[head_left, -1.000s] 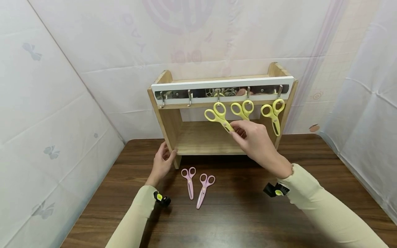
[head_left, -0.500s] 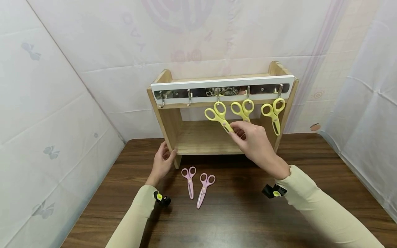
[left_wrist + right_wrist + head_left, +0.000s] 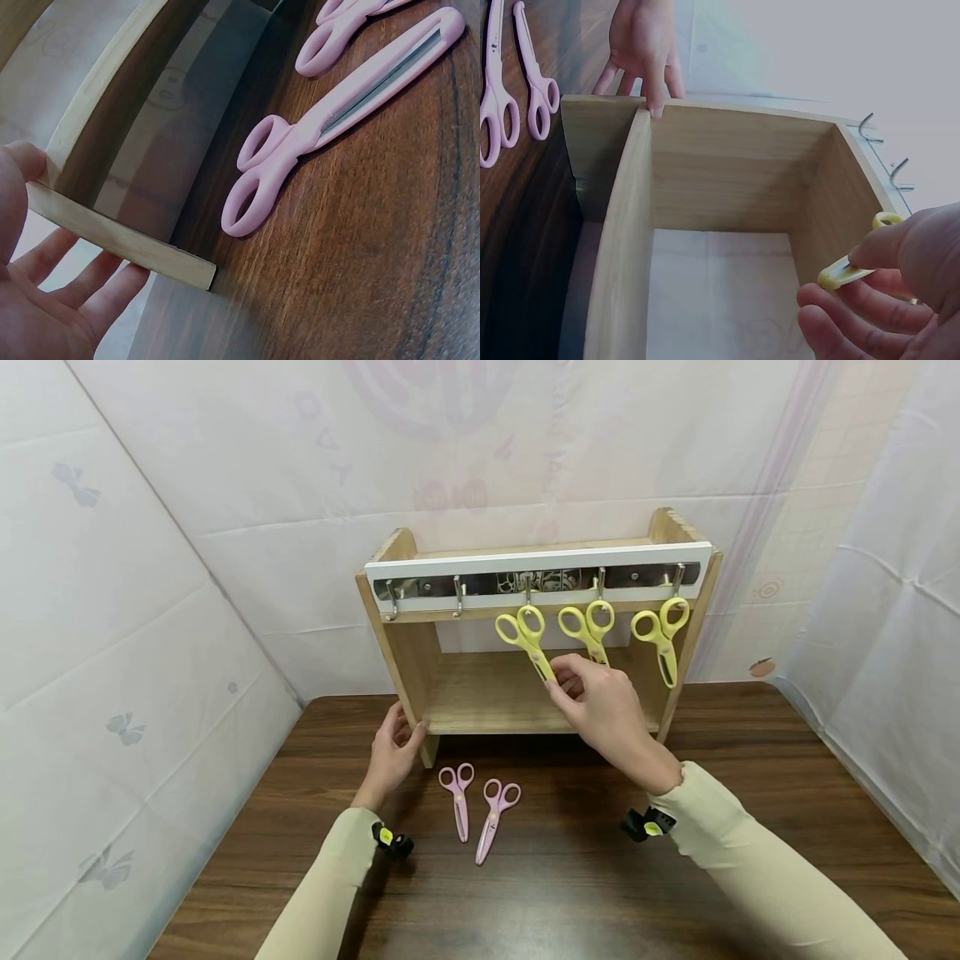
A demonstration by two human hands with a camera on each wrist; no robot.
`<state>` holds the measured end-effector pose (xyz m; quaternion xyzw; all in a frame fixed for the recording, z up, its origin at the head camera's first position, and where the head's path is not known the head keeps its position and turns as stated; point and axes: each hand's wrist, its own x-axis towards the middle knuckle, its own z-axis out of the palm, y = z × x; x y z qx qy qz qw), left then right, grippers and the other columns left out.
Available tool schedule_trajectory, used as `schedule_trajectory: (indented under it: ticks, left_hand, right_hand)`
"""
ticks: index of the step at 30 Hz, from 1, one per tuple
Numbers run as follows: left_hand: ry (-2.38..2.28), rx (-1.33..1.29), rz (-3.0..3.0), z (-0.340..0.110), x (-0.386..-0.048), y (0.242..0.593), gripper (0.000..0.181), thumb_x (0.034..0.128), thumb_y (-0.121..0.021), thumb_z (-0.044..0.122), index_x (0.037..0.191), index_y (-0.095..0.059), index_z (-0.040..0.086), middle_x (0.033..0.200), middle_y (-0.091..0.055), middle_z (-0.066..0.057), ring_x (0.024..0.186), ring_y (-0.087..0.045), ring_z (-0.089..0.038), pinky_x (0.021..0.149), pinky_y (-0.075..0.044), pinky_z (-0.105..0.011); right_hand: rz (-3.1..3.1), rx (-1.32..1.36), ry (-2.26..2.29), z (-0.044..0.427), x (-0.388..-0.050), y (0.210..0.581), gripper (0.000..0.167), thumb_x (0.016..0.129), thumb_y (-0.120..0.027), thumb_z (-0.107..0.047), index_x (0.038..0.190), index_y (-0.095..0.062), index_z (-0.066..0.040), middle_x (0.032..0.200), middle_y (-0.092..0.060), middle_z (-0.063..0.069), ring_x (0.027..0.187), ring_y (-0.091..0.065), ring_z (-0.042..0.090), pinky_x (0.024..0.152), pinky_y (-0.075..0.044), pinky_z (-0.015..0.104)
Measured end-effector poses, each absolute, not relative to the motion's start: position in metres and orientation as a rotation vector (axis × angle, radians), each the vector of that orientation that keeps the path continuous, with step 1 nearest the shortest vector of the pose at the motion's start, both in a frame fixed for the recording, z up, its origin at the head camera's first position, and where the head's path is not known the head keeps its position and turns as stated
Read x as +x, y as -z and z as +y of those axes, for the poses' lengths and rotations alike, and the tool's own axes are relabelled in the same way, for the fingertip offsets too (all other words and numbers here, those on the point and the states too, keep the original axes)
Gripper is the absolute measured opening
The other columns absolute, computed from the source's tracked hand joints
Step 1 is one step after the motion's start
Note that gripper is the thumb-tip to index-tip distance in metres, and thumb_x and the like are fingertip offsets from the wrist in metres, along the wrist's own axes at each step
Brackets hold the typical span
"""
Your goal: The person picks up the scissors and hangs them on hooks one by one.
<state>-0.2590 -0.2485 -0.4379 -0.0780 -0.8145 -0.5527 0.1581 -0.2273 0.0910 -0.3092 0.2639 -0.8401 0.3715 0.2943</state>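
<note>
My right hand point(image 3: 606, 703) pinches the blade end of yellow scissors point(image 3: 531, 647), whose right loop is at the middle hook of the rack point(image 3: 540, 560). In the right wrist view the right hand point(image 3: 900, 285) has the tip of the yellow scissors point(image 3: 840, 273) between thumb and fingers. Two other yellow scissors hang on the hooks to the right, one point(image 3: 596, 635) partly behind the hand, one point(image 3: 664, 647) at the end. My left hand point(image 3: 390, 758) grips the wooden shelf's lower left side; the left wrist view shows its fingers point(image 3: 90, 289) round the side board point(image 3: 142, 249).
Two pink scissors, one left point(image 3: 460, 804) and one right point(image 3: 492, 827), lie on the brown table point(image 3: 555, 893) before the shelf. Two hooks on the rack's left hold nothing. Patterned white cloth point(image 3: 262, 468) hangs behind and at both sides.
My right hand has moved slightly left and down, swinging the lower end of the held scissors left, so they hang steeper. The left hand has not moved.
</note>
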Motion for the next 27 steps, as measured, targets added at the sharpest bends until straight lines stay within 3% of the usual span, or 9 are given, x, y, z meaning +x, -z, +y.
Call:
schedule_trajectory:
  ticks: [9, 19, 27]
  left_hand:
    - [1.586, -0.234, -2.349, -0.237, -0.237, 0.408, 0.053, 0.1023, -0.060, 0.002, 0.152, -0.041, -0.001, 0.135, -0.058, -0.034, 0.116, -0.063, -0.047, 0.088, -0.057, -0.042]
    - [1.593, -0.246, -2.326, -0.236, -0.236, 0.408, 0.052, 0.1017, -0.061, 0.002, 0.151, -0.043, 0.000, 0.133, -0.060, -0.033, 0.113, -0.065, -0.046, 0.085, -0.056, -0.032]
    - [1.587, -0.233, -2.344, -0.236, -0.235, 0.406, 0.052, 0.1021, -0.060, 0.002, 0.151, -0.043, 0.000, 0.133, -0.060, -0.033, 0.115, -0.064, -0.046, 0.086, -0.056, -0.035]
  right_hand:
    - [-2.273, 0.631, -0.978, 0.083, -0.231, 0.315, 0.016, 0.093, -0.075, -0.013, 0.108, -0.074, -0.007, 0.090, -0.076, 0.006, 0.069, -0.072, 0.016, 0.066, -0.057, 0.041]
    - [-2.299, 0.591, -0.978, 0.081, -0.235, 0.320, 0.017, 0.094, -0.075, -0.015, 0.110, -0.074, -0.008, 0.092, -0.077, 0.005, 0.070, -0.072, 0.016, 0.063, -0.056, 0.042]
    - [-2.299, 0.590, -0.969, 0.080, -0.235, 0.322, 0.018, 0.094, -0.075, -0.015, 0.110, -0.074, -0.009, 0.093, -0.077, 0.004, 0.069, -0.072, 0.014, 0.060, -0.056, 0.043]
